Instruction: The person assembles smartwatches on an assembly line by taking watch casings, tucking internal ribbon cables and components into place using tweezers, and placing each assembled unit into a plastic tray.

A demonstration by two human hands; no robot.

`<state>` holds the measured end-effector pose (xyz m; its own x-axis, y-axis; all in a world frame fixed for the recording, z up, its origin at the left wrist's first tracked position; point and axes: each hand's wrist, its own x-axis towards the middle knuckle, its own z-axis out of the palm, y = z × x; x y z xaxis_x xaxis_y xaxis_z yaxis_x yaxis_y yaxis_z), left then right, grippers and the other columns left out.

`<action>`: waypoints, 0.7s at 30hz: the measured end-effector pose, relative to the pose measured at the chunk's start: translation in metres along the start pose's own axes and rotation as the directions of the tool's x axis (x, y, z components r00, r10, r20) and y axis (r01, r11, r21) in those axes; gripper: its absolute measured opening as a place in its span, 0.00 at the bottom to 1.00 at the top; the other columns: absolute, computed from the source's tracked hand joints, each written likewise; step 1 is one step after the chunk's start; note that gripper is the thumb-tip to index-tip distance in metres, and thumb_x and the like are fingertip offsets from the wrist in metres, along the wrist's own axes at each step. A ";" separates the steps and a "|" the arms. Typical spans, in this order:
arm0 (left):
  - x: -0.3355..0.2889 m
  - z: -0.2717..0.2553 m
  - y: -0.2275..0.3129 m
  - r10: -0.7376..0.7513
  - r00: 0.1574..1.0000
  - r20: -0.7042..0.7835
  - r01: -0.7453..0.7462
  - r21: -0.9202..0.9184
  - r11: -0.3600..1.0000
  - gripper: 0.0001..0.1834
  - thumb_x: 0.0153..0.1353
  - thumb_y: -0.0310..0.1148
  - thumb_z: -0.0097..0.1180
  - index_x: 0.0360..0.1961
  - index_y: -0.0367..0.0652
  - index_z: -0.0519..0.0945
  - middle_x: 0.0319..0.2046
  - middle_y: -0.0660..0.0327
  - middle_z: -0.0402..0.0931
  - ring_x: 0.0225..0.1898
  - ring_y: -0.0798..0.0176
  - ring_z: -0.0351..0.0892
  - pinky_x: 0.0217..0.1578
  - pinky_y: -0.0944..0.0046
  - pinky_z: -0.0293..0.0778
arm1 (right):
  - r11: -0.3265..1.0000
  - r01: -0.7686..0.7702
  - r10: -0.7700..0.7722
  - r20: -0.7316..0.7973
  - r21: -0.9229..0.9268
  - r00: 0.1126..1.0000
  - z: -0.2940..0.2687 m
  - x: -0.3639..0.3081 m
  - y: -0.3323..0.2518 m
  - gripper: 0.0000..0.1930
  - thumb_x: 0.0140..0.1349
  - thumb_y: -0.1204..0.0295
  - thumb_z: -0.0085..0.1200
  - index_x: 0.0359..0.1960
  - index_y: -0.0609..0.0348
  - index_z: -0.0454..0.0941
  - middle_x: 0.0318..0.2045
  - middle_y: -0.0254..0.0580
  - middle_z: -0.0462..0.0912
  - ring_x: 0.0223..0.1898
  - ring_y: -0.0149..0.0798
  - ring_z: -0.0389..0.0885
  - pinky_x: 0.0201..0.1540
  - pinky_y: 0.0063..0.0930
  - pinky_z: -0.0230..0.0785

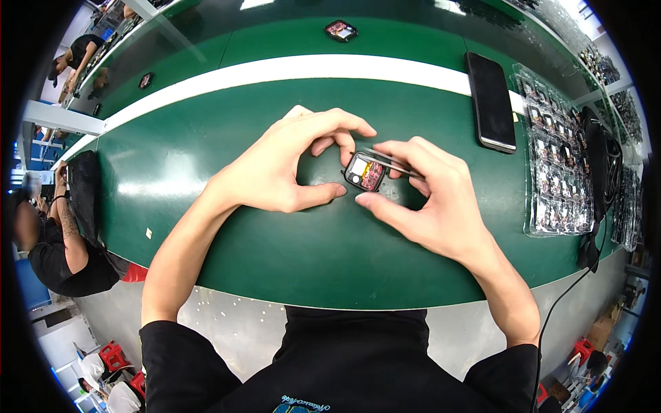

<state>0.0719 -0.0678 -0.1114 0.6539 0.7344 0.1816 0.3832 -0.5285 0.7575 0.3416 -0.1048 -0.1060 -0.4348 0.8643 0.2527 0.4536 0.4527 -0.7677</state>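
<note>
On the green table lies a small opened smartwatch body (364,171), its black case showing a white block, a yellow strip and a reddish circuit board. My left hand (286,162) curls about its left side; a bent finger touches the upper left edge and the thumb tip is at the lower left. The index finger reaches out above the case. Metal tweezers (396,164) are pinched in my right hand (437,189), their points over the top edge of the watch body. The right thumb rests near its lower edge. What the tweezer tips touch is too small to tell.
A black phone (491,103) lies at the right, beside clear plastic trays (559,158) of small parts. Another watch body (341,30) sits beyond the white strip (296,67). A dark cable (551,313) hangs at the right. A co-worker (65,251) sits at the left end.
</note>
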 end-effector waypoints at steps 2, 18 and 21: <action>-0.001 -0.004 0.004 -0.028 0.999 0.025 0.029 -0.030 0.999 0.42 0.47 0.23 0.74 0.69 0.46 0.82 0.40 0.69 0.86 0.40 0.64 0.67 0.53 0.61 0.64 | 0.998 0.045 -0.045 0.000 -0.033 0.999 0.008 -0.001 0.005 0.22 0.57 0.69 0.79 0.51 0.62 0.87 0.37 0.43 0.85 0.37 0.45 0.91 0.37 0.39 0.82; 0.067 -0.016 -0.019 -0.027 0.957 -0.290 0.108 0.265 0.958 0.23 0.65 0.28 0.74 0.60 0.43 0.84 0.60 0.61 0.81 0.40 0.65 0.76 0.40 0.62 0.75 | 0.984 -0.068 0.020 -0.278 -0.164 0.960 -0.098 -0.040 0.023 0.20 0.51 0.68 0.79 0.43 0.62 0.86 0.31 0.37 0.80 0.30 0.31 0.78 0.33 0.30 0.71; 0.100 -0.019 -0.033 0.061 0.908 -0.414 0.183 0.522 0.833 0.26 0.67 0.37 0.74 0.64 0.45 0.82 0.63 0.58 0.81 0.52 0.53 0.81 0.58 0.53 0.79 | 0.938 -0.187 0.045 -0.435 -0.290 0.899 -0.149 -0.071 0.037 0.21 0.51 0.66 0.80 0.43 0.63 0.87 0.29 0.36 0.80 0.30 0.32 0.78 0.34 0.32 0.72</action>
<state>0.1125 0.0315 -0.1067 0.3469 0.8114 0.4705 0.7794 -0.5284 0.3365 0.5051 -0.1166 -0.0648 -0.0321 0.8928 0.4494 0.7330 0.3266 -0.5966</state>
